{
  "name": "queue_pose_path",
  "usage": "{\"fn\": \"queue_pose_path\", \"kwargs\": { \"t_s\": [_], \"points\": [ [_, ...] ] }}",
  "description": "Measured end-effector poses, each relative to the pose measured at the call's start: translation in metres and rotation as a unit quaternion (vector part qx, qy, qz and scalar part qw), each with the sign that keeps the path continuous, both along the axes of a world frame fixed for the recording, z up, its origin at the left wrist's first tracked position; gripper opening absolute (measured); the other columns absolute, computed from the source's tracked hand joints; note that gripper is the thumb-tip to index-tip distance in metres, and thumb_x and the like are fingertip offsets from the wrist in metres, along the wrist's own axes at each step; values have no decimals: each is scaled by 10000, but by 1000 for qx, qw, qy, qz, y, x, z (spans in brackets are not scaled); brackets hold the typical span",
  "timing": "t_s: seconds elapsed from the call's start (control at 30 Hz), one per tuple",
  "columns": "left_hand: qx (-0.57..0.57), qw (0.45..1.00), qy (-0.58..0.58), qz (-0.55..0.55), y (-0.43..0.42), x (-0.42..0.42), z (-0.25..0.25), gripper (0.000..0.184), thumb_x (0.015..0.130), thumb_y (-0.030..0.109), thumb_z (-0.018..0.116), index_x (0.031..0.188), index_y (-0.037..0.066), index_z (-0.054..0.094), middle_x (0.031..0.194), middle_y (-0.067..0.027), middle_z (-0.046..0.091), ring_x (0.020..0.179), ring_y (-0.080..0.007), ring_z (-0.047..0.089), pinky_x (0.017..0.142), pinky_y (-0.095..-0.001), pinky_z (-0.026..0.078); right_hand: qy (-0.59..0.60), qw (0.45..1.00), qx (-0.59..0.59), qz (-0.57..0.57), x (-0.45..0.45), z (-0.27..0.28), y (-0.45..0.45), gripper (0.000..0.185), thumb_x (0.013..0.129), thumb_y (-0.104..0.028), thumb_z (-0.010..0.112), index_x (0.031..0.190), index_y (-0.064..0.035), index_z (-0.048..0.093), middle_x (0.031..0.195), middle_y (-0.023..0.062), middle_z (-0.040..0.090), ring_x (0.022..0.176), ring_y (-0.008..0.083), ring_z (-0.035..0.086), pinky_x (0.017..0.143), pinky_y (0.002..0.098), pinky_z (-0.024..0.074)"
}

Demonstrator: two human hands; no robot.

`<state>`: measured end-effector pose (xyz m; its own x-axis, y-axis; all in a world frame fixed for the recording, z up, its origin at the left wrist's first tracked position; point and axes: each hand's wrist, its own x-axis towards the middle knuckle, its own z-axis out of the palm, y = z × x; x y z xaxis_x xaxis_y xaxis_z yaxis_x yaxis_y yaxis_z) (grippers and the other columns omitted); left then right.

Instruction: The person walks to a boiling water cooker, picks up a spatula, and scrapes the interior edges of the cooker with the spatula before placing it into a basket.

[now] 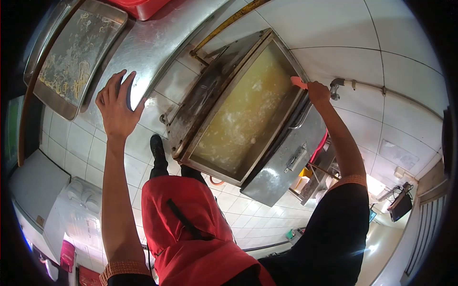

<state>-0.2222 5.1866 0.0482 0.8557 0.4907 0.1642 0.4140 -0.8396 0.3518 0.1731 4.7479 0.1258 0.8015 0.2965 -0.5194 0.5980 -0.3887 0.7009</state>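
Note:
A rectangular metal vat holds cloudy yellowish liquid with white foam on it. My right hand is closed around a pink-orange handle at the vat's far right corner; whatever the handle leads to is hidden. My left hand is spread and holds nothing, near the edge of a steel counter. Beyond it at the upper left lies a metal tray with scattered yellow noodle-like scraps.
A red container stands at the top. A metal lid or panel borders the vat's right side. A yellow pipe and a wall tap are behind. Plastic-wrapped items sit lower left.

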Motion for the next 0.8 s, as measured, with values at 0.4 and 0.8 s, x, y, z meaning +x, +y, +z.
{"fn": "queue_pose_path", "kwargs": {
  "t_s": [0.4, 0.8],
  "points": [
    [3, 1000, 1, 3, -3, -3, -1, 679, 759, 309, 747, 1387, 284, 489, 1429, 25, 437, 1328, -206, 386, 1092, -441, 236, 36, 999, 21, -5, -7, -4, 9, 180, 893, -122, 567, 1008, -113, 705, 1020, 105, 702, 953, 288, 696, 766, 415, 571],
    [11, 1000, -4, 1, -1, -4, -6, 694, 757, 312, 755, 1395, 294, 481, 1432, 33, 435, 1327, -199, 388, 1096, -440, 236, 40, 997, 42, 41, -28, -21, 1, 156, 882, -148, 564, 953, -95, 693, 922, 103, 701, 894, 293, 701, 729, 411, 572]
  ]
}}
